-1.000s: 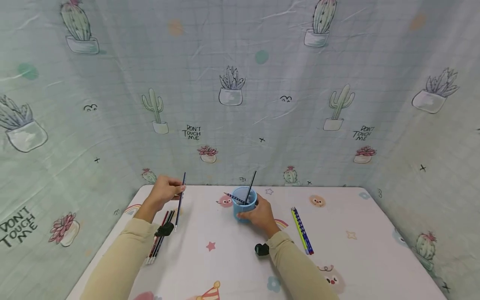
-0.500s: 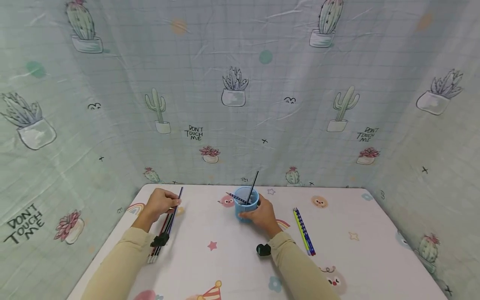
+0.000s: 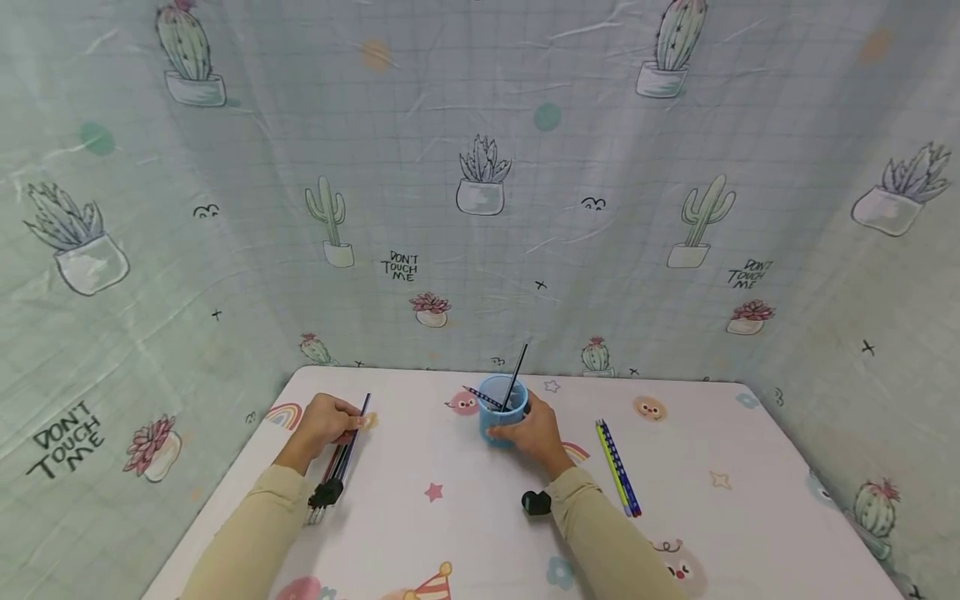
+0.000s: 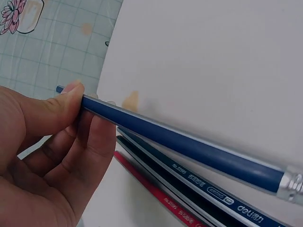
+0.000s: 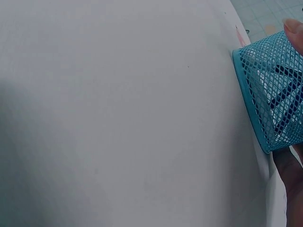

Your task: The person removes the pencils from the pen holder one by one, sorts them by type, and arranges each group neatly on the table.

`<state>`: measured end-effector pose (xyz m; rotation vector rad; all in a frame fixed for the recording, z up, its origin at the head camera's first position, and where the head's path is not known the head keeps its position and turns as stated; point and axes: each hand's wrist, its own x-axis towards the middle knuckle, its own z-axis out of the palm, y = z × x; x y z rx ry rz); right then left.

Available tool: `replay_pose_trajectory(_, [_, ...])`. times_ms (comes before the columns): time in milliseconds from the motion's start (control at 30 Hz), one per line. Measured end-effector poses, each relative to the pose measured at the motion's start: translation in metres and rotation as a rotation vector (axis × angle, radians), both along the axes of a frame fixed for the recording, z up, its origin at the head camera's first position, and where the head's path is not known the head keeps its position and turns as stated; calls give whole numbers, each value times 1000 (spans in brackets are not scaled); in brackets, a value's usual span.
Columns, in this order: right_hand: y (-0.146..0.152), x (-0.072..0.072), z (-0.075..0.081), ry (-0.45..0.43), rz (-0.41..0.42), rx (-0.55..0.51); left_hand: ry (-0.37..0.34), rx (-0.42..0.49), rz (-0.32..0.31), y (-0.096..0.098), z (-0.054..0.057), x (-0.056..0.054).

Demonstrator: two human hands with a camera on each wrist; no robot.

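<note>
Over the last second the left hand (image 3: 327, 419), thumb and fingers pinching the blue pencil (image 4: 161, 136), has lowered it from a raised position to just beside the red pencil (image 4: 158, 196) and dark pencils (image 4: 177, 170) on the worktop (image 3: 480, 517); contact with them cannot be confirmed from here. The right hand (image 3: 534, 429) remains wrapped around the mesh pencil cup (image 5: 272, 94), where a black pencil (image 3: 517, 367) and a spotted pencil (image 3: 483, 397) lean past the rim. Assessment: alignment with the row appears nearly complete, release not yet made.
</note>
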<state>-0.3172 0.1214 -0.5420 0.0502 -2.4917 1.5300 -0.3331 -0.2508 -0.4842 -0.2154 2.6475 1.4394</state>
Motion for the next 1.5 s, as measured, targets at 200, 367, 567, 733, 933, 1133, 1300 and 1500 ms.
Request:
replay_pose_trajectory(200, [-1,2,2,3,3,3,-5,-18,11,-5,-6,1])
replay_pose_trajectory(367, [-3,1,2,-16,-9,12,0,-10,15,-8,-12,0])
replay_pose_trajectory(567, [-2,-1,2,-22,-9,28,3,-38,13,-12,-17,0])
replay_pose_trajectory(733, [-2,-2,1,-6,-8,35,-5,-48,22,-12,-18,1])
replay_pose_trajectory(933, [-1,-1,3,-7,-4,30,13,-98,34,-10,-18,4])
replay_pose_trajectory(1133, [0,-1,3,5,1,19,57,-150,16,-10,-17,5])
replay_pose_trajectory(1300, [1,0,2,8,8,16,60,-223,7,-10,-17,5])
replay_pose_trajectory(1500, [0,-1,1,18,12,11,58,-247,6,-9,-16,5])
